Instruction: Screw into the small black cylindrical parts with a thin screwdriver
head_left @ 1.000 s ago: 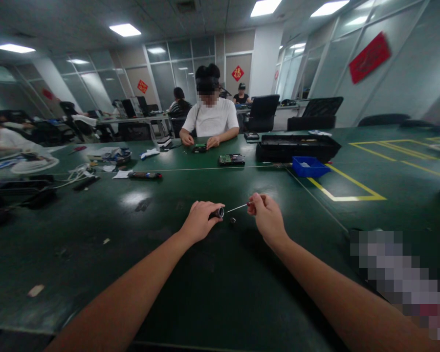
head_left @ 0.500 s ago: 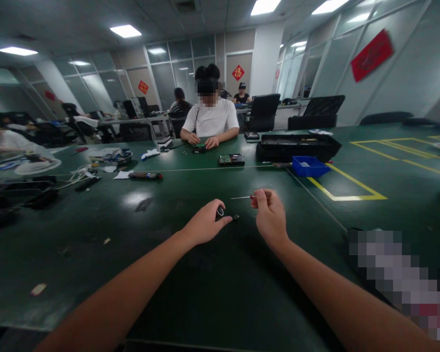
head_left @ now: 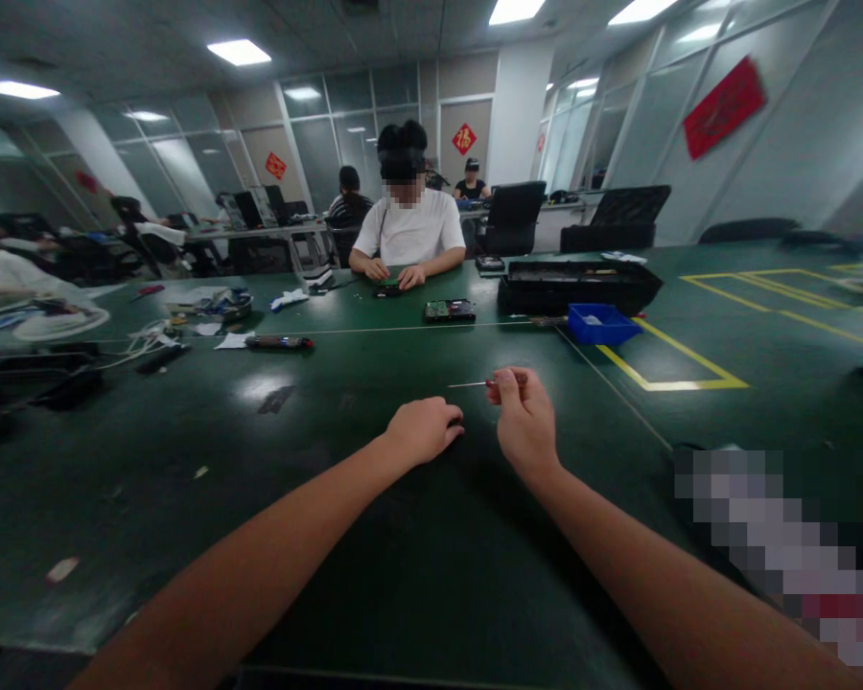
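My right hand is closed round the reddish handle of a slim screwdriver. Its thin metal shaft points left, roughly level, above the green table. Just left of it and slightly lower, my left hand has its fingers curled down at the table, thumb and fingertips close together. A small black part shows only partly at these fingertips. The palm side of that hand is hidden, so the ringed dark object seen there before is out of sight. The screwdriver tip is apart from the left hand.
Across the green table a co-worker in a white shirt handles a circuit board. A hard drive, a long black tray and a blue bin stand toward the far side. An electric screwdriver lies at left.
My left hand has moved right, and its fingers have come down over the small black part. The ringed object in it has gone from view. My right hand keeps the screwdriver nearly still.
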`<state>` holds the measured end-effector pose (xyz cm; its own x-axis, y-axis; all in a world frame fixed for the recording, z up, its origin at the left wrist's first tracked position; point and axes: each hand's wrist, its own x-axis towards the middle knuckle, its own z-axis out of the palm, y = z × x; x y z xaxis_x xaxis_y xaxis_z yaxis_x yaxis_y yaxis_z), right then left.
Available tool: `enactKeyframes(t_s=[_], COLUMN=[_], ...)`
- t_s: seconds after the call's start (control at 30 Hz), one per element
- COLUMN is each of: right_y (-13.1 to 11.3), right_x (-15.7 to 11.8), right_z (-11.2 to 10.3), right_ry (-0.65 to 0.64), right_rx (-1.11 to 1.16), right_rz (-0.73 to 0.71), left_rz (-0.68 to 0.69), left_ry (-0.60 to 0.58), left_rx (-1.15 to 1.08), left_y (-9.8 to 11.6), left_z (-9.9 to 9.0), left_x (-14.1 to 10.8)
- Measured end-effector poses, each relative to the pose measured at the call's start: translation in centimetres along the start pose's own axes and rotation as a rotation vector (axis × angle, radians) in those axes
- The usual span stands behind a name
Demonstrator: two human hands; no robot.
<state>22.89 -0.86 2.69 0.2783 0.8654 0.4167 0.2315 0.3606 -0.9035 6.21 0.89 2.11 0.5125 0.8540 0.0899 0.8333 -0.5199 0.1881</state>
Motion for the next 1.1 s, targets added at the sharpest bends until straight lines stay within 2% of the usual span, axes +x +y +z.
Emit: enactKeyframes(t_s=[0.1,0.17,0.23,0.4,0.5,0.7,0.87,1.1], right_y=[-0.1,-0.1,-0.2,-0.4,-0.2,0.1,0.0,0.5], right_x=[0.0,0.0,0.0,0.0,-0.1,0.0,0.0,0.1], right_z=[0.0,-0.1,-0.2,-0.4,-0.3,-0.3,-0.3,-0.3], right_ry=[0.003,0.002,-0.002,-0.028,-0.031,-0.037,-0.046,-0.041], right_rx=[-0.003,0.0,0.003,0.034,0.027,0.018,-0.002,-0.002], right_rz=[-0.003,0.001,0.008,0.021,0.02,0.038,0.028,0.037], left_rz=[-0.021,-0.046,-0.129,-0.475,-0.58,-0.673,-0.741,-0.955], left_ry=[0.013,0.029,0.042,0.146,0.231,0.562,0.777,1.075], left_rx=[-0.028,-0.182,-0.465,-1.391,-1.661,-1.737,-1.613,-1.342], left_y=[-0.5,-1.2,-2.3,-6.3,-9.2,-15.1,-19.2,-25.2], left_z=[-0.2,-0.5,-0.9,-2.8,-4.2,-6.7,-8.8,-11.2], left_x=[0.2,0.2,0.0,-1.7,-3.5,-7.9,-12.8,-19.8])
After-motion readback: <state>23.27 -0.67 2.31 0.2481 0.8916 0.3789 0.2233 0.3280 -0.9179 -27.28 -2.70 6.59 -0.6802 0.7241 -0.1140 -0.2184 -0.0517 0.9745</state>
